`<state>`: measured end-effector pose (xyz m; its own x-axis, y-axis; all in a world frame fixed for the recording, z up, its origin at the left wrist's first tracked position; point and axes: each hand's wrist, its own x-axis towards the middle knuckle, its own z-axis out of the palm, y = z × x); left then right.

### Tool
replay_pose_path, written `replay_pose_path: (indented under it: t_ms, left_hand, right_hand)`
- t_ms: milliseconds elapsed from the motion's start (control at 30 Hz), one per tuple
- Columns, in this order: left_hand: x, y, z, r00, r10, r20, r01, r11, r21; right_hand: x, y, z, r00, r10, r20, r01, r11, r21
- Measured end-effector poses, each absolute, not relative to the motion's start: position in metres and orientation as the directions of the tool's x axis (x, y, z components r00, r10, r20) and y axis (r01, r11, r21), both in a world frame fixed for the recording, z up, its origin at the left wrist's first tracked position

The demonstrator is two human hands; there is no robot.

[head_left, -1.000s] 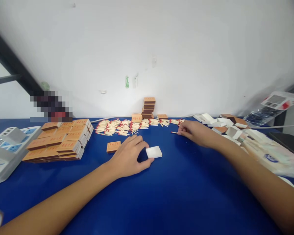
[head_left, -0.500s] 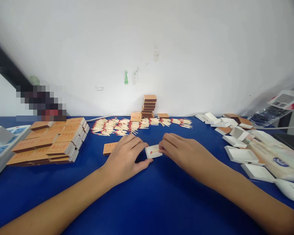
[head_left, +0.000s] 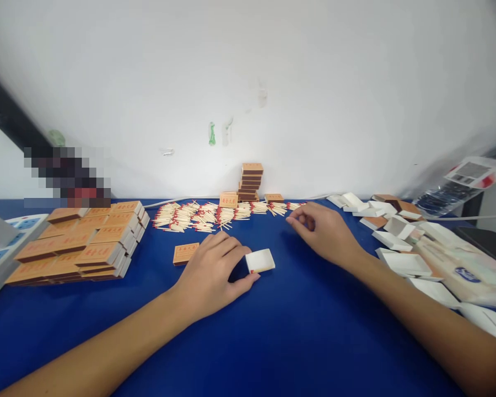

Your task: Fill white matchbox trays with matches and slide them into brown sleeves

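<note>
My left hand [head_left: 213,274] steadies a small white matchbox tray [head_left: 264,259] on the blue table, its thumb at the near side and fingers at the left end. At the tray's near edge a bit of a match [head_left: 255,271] shows. Up and to the right, my right hand [head_left: 324,232] hovers by the right end of the matches, loosely curled, thumb and forefinger slightly apart; no object shows in it. Small heaps of red-tipped matches [head_left: 202,215] lie in a row along the back. One orange matchbox [head_left: 186,253] sits just beyond my left hand.
Piled matchboxes [head_left: 95,237] stand at the left beside a power strip [head_left: 12,237]. A matchbox stack [head_left: 250,182] rises against the wall. White trays [head_left: 405,262] lie loose at the right, next to a tissue pack [head_left: 465,270] and a plastic-wrapped bundle [head_left: 442,190].
My right hand has left the tray and moved up and right to the matches. The match it held over the tray now lies mostly hidden inside. My left hand stays at the tray.
</note>
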<state>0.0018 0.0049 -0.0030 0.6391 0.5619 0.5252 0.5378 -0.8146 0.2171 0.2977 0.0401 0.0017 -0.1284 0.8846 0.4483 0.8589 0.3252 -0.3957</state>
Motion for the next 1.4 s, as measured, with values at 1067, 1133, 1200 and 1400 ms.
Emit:
replay_pose_path:
  t_ms: [1067,1133,1200,1400]
  left_hand:
    - [-0.001,0.012,-0.003,0.615,0.564,0.551,0.562,-0.804,0.195]
    - [-0.001,0.011,-0.002,0.623,0.545,0.561,0.556,-0.813,0.172]
    - [-0.001,0.010,-0.002,0.628,0.525,0.575,0.547,-0.823,0.153]
    - [-0.001,0.009,-0.003,0.637,0.492,0.594,0.527,-0.840,0.131]
  right_hand:
    - [0.263,-0.001,0.015,-0.545,0.728,0.417,0.714,0.663,-0.225]
    - [0.258,-0.006,0.014,-0.583,0.691,0.428,0.709,0.689,-0.147]
    - [0.256,-0.008,0.013,-0.605,0.665,0.439,0.714,0.696,-0.071]
    - [0.250,-0.012,0.013,-0.641,0.625,0.445,0.708,0.706,0.029]
